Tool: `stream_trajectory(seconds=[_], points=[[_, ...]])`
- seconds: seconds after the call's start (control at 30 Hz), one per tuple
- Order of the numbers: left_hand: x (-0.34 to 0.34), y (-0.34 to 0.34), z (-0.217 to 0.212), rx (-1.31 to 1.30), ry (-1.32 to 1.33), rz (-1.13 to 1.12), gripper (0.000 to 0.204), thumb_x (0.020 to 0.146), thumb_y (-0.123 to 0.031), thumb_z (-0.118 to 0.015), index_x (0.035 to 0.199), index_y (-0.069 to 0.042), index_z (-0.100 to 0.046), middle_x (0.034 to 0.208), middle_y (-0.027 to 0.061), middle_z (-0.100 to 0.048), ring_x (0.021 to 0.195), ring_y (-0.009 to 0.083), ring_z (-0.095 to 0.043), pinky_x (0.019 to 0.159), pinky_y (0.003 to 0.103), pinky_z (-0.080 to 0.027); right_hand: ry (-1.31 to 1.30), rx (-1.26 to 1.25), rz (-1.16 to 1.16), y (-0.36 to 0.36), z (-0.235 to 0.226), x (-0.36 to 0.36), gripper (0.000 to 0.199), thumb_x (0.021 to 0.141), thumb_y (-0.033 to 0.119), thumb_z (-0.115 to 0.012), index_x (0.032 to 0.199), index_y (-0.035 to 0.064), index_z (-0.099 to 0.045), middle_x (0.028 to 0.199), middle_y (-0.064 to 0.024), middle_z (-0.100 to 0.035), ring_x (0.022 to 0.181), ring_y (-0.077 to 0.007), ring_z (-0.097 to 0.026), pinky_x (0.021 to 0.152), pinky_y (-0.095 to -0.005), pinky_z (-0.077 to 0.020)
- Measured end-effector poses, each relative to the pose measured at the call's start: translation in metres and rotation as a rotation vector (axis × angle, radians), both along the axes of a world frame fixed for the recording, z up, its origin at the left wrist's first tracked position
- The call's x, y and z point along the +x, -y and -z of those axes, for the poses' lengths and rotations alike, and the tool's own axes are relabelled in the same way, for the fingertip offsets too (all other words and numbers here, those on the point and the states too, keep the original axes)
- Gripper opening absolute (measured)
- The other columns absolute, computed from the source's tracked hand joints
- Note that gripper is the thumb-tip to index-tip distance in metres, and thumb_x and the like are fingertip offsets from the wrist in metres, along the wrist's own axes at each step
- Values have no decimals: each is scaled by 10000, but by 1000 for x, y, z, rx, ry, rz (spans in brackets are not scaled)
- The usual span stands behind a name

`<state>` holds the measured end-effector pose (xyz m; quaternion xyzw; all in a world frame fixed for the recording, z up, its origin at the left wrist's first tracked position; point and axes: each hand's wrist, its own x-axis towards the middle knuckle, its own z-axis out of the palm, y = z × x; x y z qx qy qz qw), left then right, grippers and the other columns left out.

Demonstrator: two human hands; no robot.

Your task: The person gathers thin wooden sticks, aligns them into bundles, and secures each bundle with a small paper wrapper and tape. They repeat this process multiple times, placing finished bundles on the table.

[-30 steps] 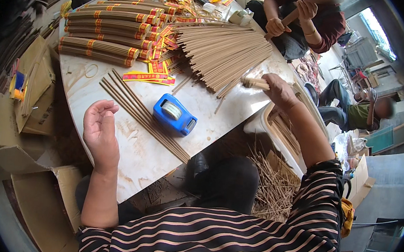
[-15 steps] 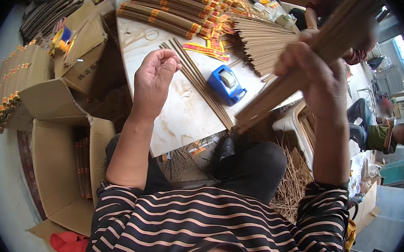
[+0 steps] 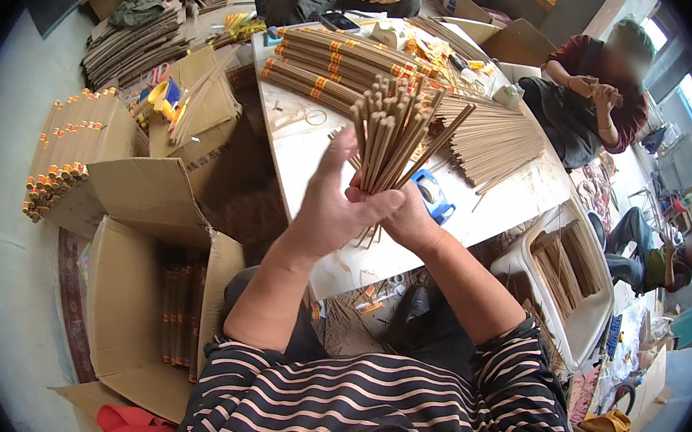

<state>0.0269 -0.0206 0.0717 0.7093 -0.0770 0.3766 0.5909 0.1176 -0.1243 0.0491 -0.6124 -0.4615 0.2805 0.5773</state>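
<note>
A thick bundle of thin brown incense sticks [image 3: 390, 129] stands nearly upright over the near part of the white table, its upper ends fanned and uneven. My right hand [image 3: 412, 218] is closed round its lower part, the fingers partly hidden by my left hand. Against the bundle's left side rests my left hand [image 3: 322, 206], fingers stretched upward and slightly blurred, thumb lying across the front of the sticks. Just behind my right hand sits a blue tape dispenser [image 3: 438, 203], partly covered. A few stick ends poke out below my hands.
Banded incense bundles [image 3: 316, 82] are stacked on the white table [image 3: 287, 141], with a fan of loose sticks [image 3: 492, 142] to their right. An open cardboard box [image 3: 141, 305] stands at left, a white tub [image 3: 591, 328] of sticks at right. Co-workers [image 3: 595, 94] sit around.
My right hand has brought the bundle from the upper right to the middle and turned it upright. My left hand has gone from half curled to stretched against the sticks. The view has shifted.
</note>
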Motion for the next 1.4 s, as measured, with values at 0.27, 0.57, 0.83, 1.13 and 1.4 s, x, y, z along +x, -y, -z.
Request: stream_trajectory(seconds=[0.27,0.57,0.83,1.13,1.4], points=[[3,-5,-31,-156,-174,65,353,769,-92,-696,1067,-10,-525,846,35,-609,766,122,-589,732,256,-475,-36,44,-120,-7,-36,-9,413,820,39,-623,1194,36,-446,993,-51,-560,955,-132,-515,819,-282,-446],[7,-15,-33,-388,-290,488,196,794,-57,-666,968,-36,-578,729,-8,-573,639,71,-548,601,214,-458,-181,-185,-162,-2,-11,3,324,788,114,-694,1074,26,-570,986,-49,-596,932,-117,-540,826,-275,-445],[12,-20,-22,-406,-233,431,148,812,-101,-673,925,-55,-590,759,-13,-571,666,65,-529,624,211,-449,649,349,311,39,-69,6,317,800,31,-640,1110,38,-578,950,-65,-584,879,-167,-564,782,-291,-456],[12,-11,-17,-418,-270,493,216,825,-118,-659,1023,-65,-589,835,-23,-582,743,63,-532,664,231,-447,945,415,390,30,-97,-8,281,757,66,-637,1034,46,-597,872,-113,-582,804,-286,-576,685,-359,-486],[11,-10,-15,-343,-304,522,257,792,-99,-692,1019,-60,-578,891,-23,-574,813,61,-535,723,240,-444,747,180,331,39,-121,-16,138,786,40,-649,854,23,-530,788,-75,-569,697,-162,-568,622,-282,-476]])
